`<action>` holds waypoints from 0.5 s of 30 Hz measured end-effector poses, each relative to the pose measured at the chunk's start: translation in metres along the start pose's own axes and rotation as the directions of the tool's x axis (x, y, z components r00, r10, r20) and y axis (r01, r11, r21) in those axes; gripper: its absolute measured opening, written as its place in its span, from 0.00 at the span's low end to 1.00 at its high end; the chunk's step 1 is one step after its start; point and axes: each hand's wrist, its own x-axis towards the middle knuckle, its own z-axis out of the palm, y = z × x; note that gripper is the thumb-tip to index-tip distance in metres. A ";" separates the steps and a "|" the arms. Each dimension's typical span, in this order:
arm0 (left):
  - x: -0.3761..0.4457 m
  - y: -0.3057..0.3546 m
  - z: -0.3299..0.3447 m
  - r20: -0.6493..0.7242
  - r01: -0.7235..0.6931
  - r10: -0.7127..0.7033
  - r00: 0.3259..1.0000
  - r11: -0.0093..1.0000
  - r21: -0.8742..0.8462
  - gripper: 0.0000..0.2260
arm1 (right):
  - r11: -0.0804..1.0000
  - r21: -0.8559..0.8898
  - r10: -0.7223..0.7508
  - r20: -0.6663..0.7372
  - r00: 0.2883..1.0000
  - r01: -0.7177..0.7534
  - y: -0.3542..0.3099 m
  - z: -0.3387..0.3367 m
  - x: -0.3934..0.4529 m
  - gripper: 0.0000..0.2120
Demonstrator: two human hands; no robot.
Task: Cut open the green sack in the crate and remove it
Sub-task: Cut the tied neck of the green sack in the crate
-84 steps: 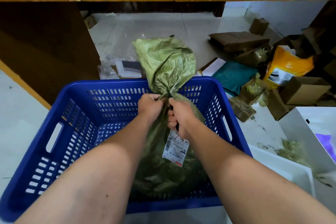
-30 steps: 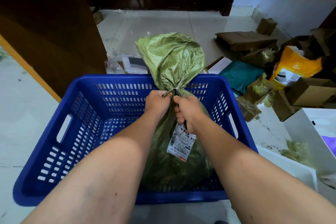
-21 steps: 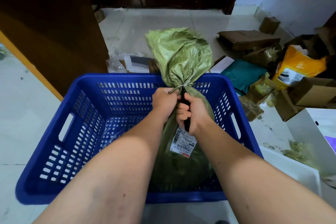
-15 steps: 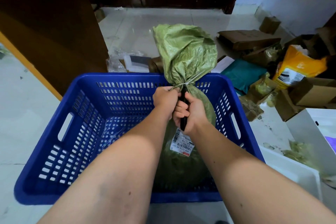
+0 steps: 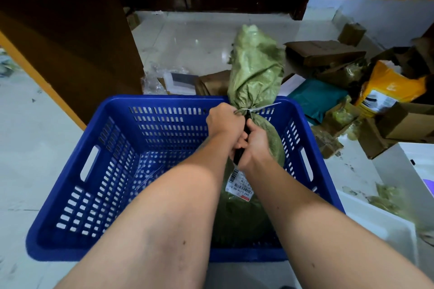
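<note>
1. The green sack (image 5: 256, 70) stands in the right part of the blue crate (image 5: 94, 171). Its lower body rests on the crate floor, and its gathered top rises above the far rim of the crate.
2. The landmark is the white tie (image 5: 258, 108) around the neck of the sack, at about the height of the far rim. Below the tie is the full body with a white label (image 5: 239, 186); above the tie is the loose bunched top.
3. The left hand (image 5: 225, 122) is closed around the neck of the sack, just below the tie and on its left side, touching it.
4. The right hand (image 5: 254, 145) is closed on a dark tool (image 5: 240, 148), probably a knife or cutter. It sits below the tie, a little nearer to the person than the left hand. The blade end is hidden between the hands, so I cannot tell if it touches the tie.
5. The long axis of the sack goes from the crate floor up and away from the person. The tool seems to lie nearly along this axis and points up toward the tie.
6. My judgement: the cut must go across the neck at the tie. The right hand is the one which cuts, and the left hand holds the neck steady, very close to the blade.
</note>
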 end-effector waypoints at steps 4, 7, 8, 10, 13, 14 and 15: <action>0.000 0.005 0.005 -0.064 0.085 -0.092 0.994 0.991 -0.102 0.10 | 0.998 0.059 0.032 0.051 0.998 -0.035 -0.004 0.001 0.000 0.20; -0.004 0.007 0.005 -0.088 0.136 -0.148 0.985 0.982 -0.132 0.10 | 0.996 0.055 0.066 0.063 0.996 -0.069 -0.004 0.000 -0.003 0.20; -0.004 0.005 0.005 -0.085 0.148 -0.161 0.983 0.979 -0.143 0.10 | 0.998 0.027 0.063 0.054 0.997 -0.065 -0.004 -0.001 -0.003 0.20; -0.003 -0.002 0.006 -0.024 0.183 -0.191 0.981 0.964 -0.191 0.11 | 0.998 -0.038 0.052 0.043 0.998 -0.050 -0.004 -0.001 -0.004 0.20; 0.000 -0.014 0.008 0.150 0.240 -0.208 0.966 0.940 -0.241 0.11 | 0.992 -0.108 0.067 0.047 0.997 -0.061 -0.006 -0.004 -0.006 0.17; 0.002 -0.016 0.008 0.205 0.253 -0.204 0.957 0.933 -0.256 0.11 | 0.988 -0.142 0.064 0.048 0.997 -0.057 -0.008 -0.006 -0.007 0.17; 0.001 -0.014 0.007 0.258 0.271 -0.200 0.945 0.920 -0.282 0.10 | 0.984 -0.170 0.059 0.052 0.997 -0.049 -0.009 -0.008 -0.009 0.16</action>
